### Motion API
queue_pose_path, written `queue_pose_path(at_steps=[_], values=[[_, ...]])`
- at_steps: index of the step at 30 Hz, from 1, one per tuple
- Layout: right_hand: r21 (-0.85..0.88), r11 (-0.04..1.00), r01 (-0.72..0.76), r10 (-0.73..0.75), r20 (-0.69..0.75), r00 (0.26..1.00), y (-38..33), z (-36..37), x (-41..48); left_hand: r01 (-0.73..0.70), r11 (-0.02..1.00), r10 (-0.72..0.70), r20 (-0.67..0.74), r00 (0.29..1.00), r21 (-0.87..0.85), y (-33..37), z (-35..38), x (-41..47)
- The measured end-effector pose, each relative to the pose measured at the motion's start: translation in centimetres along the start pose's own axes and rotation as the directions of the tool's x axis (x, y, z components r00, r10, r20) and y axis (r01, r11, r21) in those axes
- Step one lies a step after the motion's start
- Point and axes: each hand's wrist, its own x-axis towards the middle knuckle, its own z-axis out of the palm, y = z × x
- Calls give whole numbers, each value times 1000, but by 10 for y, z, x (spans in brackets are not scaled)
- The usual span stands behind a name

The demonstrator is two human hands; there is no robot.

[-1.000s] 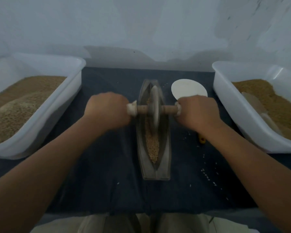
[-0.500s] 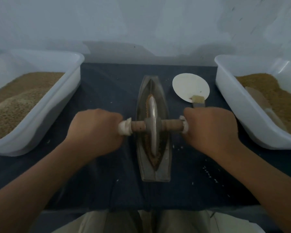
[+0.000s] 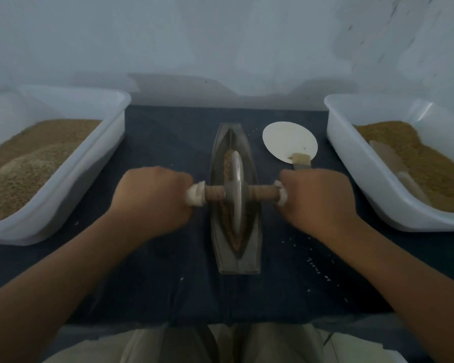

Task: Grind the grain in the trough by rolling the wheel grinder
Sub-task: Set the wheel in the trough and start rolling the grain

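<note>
Both hands on the tool. Left hand [image 3: 152, 200] is fisted round the left end of the axle [image 3: 215, 193], right hand [image 3: 317, 200] fisted round the right end; knuckles up, white end caps showing just inside each fist. The wheel grinder [image 3: 237, 192] stands upright on its edge midway between my hands, seated in the trough [image 3: 236, 260]. The trough lies directly between the fists, with its long axis running straight away from me, one pointed end beyond my knuckles and the blunt end back toward my wrists. The axle crosses that axis at a right angle, so neither hand is nearer: the wheel sits about equally far from each. The wheel is at roughly mid-length of the trough. Grain [image 3: 227, 163] shows as a brown strip in the groove just ahead of the wheel, and a thinner trace behind it. Judgement: the next stroke must run along the trough's length, both fists travelling together; uneven push would skew the wheel against the trough wall. Which way the stroke goes, I cannot tell. Loose kernels [image 3: 315, 265] lie on the cloth [image 3: 168, 284] behind my right wrist. Brush [image 3: 300, 159] and white disc [image 3: 288, 142] lie just beyond the right hand. Left tub [image 3: 63, 205] and right tub [image 3: 357, 174] are outboard of each hand.
</note>
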Motion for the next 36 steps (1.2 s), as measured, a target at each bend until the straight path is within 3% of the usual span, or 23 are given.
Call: queue_pose_path(at_steps=[2,10,15,20,24,29,33,36], values=[[12,999,43,-42,-20,999,1,-4,-9,-9,1000,9,-55,998,-1,-3,-3,-11],[-124,989,-76,86,73,994,10,33,90,228,967,-205,186,961,-113,-7,19,85],[-61,997,-54,65,181,981,16,24,61,131,987,-107,225,968,-97,-3,3,58],[79,997,20,-36,205,978,19,-1,1,-65,997,66,-9,998,34,1,-18,-1],[-37,998,-57,64,220,974,16,19,28,49,999,-46,136,990,-17,-1,-1,38],[-54,986,-157,164,171,972,16,41,89,161,985,-147,191,970,-59,-10,14,102],[-2,994,-108,101,374,922,19,21,76,116,987,-83,258,962,-114,-7,2,76],[117,993,-12,-40,431,901,21,-9,34,12,989,15,177,984,-148,-6,-4,20]])
